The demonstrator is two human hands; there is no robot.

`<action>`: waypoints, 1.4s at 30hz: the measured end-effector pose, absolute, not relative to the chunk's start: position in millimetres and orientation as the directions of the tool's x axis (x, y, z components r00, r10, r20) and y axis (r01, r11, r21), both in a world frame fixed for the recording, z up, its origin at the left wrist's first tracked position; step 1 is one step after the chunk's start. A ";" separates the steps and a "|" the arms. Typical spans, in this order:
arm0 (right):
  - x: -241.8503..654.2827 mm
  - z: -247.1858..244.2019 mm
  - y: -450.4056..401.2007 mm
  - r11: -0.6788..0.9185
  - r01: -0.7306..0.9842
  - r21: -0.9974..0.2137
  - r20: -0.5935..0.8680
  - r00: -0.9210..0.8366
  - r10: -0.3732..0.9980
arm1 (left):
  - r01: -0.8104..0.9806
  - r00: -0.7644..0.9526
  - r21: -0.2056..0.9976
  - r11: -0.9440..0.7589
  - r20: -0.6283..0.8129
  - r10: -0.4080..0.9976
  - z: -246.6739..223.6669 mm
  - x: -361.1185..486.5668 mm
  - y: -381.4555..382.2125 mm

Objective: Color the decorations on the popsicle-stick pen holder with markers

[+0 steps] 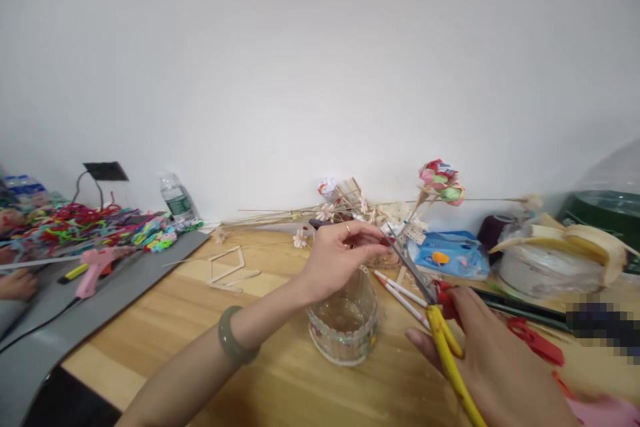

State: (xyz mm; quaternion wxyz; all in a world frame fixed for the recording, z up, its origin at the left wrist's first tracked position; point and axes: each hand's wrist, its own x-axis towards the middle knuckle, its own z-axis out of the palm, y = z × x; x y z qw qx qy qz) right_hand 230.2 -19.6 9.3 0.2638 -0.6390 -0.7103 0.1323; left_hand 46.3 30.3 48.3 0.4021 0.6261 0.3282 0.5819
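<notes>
My left hand (345, 257), a green bangle on its wrist, is closed in a pinch beside the scissor tips; what lies between its fingertips is too small to make out. In my right hand (480, 340) are scissors (415, 273) with a red and a yellow handle, their blades pointing up and left at the left fingertips. Behind the blades rises a paper flower (440, 180) in red, pink and green; its lower stem is hidden. Below my left hand stands a round basket of wooden sticks (343, 330), with clear glossy material inside.
Dried flowers (300, 238) and thin stems lie along the wall. A blue packet (450, 253), banana peel (570, 240) and red clip-like tool (535, 340) are right. Left are craft sticks (227, 267), a pink glue gun (93, 270), a bottle (175, 197) and another person's hand (17, 285).
</notes>
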 end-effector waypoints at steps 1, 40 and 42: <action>227.9 11.0 -20.3 0.155 0.851 -0.501 0.224 -0.046 0.974 | -0.095 0.105 0.890 -0.445 0.453 0.885 47.9 45.1 29.1; 218.3 13.9 -15.3 0.191 0.938 -0.289 0.225 -0.127 0.966 | -0.129 0.240 0.918 -0.375 0.396 0.886 37.5 24.2 32.7; 217.6 13.5 -14.3 0.175 0.939 -0.297 0.204 -0.116 0.972 | -0.109 0.250 0.925 -0.365 0.380 0.891 37.2 24.1 33.5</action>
